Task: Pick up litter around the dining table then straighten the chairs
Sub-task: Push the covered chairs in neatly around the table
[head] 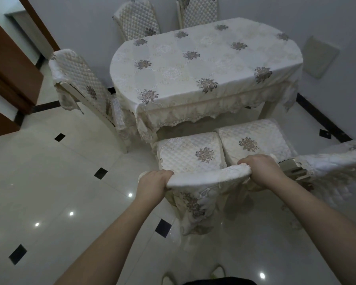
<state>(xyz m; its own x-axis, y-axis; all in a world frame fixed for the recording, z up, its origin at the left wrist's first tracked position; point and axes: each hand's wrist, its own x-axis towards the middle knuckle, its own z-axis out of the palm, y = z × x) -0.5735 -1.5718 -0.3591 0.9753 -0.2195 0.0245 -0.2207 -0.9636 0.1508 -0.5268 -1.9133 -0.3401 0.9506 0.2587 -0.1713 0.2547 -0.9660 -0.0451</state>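
Now both hands clamp the near chair (208, 177) top rail: left hand (152, 183) and right hand (261, 168) at opposite ends, likely for square steering toward the dining table (203, 64) just beyond. No litter visible around the table.

A cream embroidered tablecloth (206, 64) is showing grey-brown flower clusters across its pale diamond pattern. Cream diamond-quilted chair covers (188, 154) are carrying the same flower motif. The glossy off-white floor tiles (56, 182) are showing small black diamond insets.
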